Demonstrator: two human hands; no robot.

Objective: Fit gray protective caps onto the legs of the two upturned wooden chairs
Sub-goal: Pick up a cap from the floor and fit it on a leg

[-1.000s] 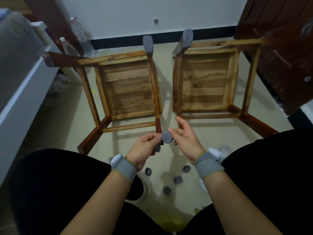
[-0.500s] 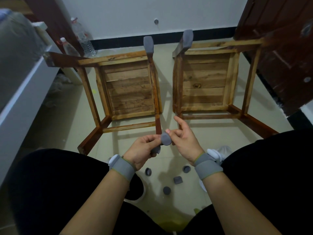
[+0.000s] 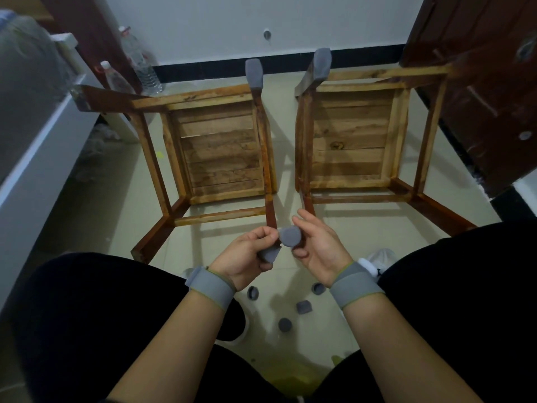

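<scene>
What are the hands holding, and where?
The left hand and right hand pinch a gray cap by its sides; the left also grips a second cap in its curled fingers.

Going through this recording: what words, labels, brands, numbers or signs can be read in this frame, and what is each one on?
No text in this frame can be read.
Plastic bottles by the wall: any label print is too blurred to read.
Held gray cap, wooden chairs, wrist bands: no print visible.
</scene>
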